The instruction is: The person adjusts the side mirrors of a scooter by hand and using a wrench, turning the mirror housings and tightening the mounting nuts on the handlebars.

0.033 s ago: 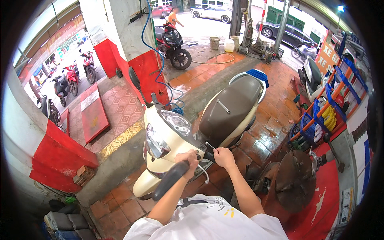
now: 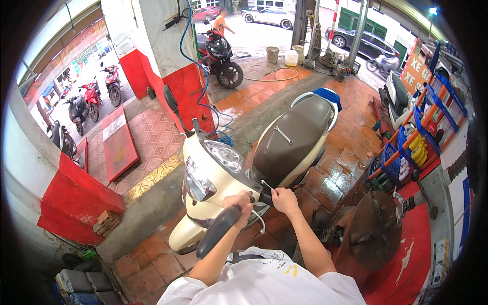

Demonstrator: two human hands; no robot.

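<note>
The left hand (image 2: pixel 238 203) was curled by the scooter's (image 2: pixel 221 175) mirror (image 2: pixel 218 232), the right hand (image 2: pixel 284 200) likewise at its handlebar (image 2: pixel 265 198); what each gripped was unclear. The scooter stood on floor tiles (image 2: pixel 148 254), a wrench (image 2: pixel 283 134) on its seat (image 2: pixel 305 122).

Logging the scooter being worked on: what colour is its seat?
The seat is greyish brown, best seen in the head view.

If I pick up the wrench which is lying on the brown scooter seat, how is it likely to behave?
The wrench looks like shiny metal, so it is probably stiff and rather heavy for its slim size. Its ends are wider than its shaft, so rolling seems unlikely. The smooth-looking seat may let it slide.
</note>
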